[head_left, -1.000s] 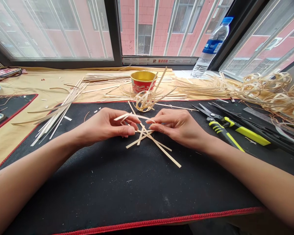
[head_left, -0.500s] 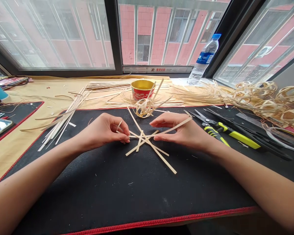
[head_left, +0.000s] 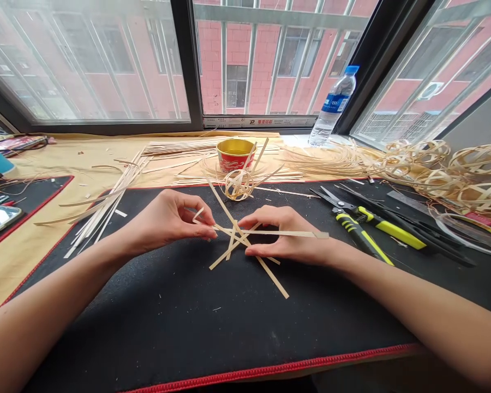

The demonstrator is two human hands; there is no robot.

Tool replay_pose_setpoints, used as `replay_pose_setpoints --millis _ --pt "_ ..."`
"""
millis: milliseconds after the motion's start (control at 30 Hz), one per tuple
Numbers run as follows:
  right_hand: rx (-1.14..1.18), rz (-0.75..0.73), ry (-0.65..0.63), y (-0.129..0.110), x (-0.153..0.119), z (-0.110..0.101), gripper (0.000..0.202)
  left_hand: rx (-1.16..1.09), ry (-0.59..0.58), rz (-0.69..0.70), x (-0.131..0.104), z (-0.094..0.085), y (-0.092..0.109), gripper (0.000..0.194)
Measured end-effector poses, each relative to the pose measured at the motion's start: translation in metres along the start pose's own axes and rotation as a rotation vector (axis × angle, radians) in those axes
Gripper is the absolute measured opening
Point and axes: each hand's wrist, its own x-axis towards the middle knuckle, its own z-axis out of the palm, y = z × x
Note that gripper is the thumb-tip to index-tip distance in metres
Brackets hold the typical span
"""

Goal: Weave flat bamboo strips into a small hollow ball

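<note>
Several pale flat strips (head_left: pixel 273 277) cross one another in a star shape on the black mat (head_left: pixel 180 338). My left hand (head_left: pixel 186 215) pinches the left ends of strips between thumb and fingertips. From the right, my right hand (head_left: pixel 284 232) reaches over the crossing with thumb and fingers apart, its fingertips at the strips. One strip points right and lies across the opening between its thumb and fingers. Just beyond the star sits a small woven ball (head_left: pixel 238 184) with loose strip ends, in front of a red and gold tin (head_left: pixel 236 154).
Long strips (head_left: pixel 106 204) lie at the left. Scissors (head_left: pixel 343 207) and yellow-handled pliers (head_left: pixel 393 226) rest at the right, near woven balls (head_left: pixel 477 164). A water bottle (head_left: pixel 335 103) stands by the window; a phone (head_left: pixel 0 218) lies far left.
My right hand has moved left and slightly down onto the crossing, its thumb and fingers wider apart. The right-pointing strip has swung lower. My left hand keeps its pinch.
</note>
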Motion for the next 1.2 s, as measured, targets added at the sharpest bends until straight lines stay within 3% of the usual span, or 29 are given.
replay_pose_setpoints --millis 67,233,400,467,533,733,833,967,1067,1200 --pt "0.075 0.039 0.007 -0.001 -0.001 0.001 0.03 -0.034 0.005 0.002 0.0 0.0 -0.002 0.022" --pt "0.405 0.261 0.012 -0.004 0.0 0.001 0.031 -0.195 0.047 0.048 0.0 0.0 -0.001 0.032" --pt "0.752 0.433 0.04 -0.008 0.001 -0.004 0.034 -0.318 0.227 0.226 -0.001 0.002 0.004 0.037" --pt "0.817 0.443 0.088 -0.008 0.001 -0.005 0.038 -0.376 0.337 0.3 0.0 0.001 0.005 0.04" --pt "0.846 0.431 0.13 -0.006 0.001 -0.005 0.042 -0.42 0.41 0.286 0.002 0.0 0.005 0.045" --pt "0.847 0.343 0.192 -0.009 0.0 -0.012 0.032 -0.437 0.368 0.131 0.007 0.01 -0.004 0.055" --pt "0.857 0.272 0.371 -0.019 -0.004 -0.032 0.021 -0.345 0.313 0.104 0.007 0.019 -0.009 0.054" --pt "0.728 0.233 0.722 -0.013 -0.026 -0.079 0.016 -0.191 0.234 0.07 0.005 0.027 -0.011 0.041" --pt "0.557 0.309 0.887 0.019 -0.062 -0.116 0.016 -0.141 0.196 0.08 0.004 0.028 -0.012 0.035" --pt "0.459 0.558 0.913 0.079 -0.118 -0.149 0.024 -0.099 0.174 0.097 0.004 0.03 -0.015 0.032"
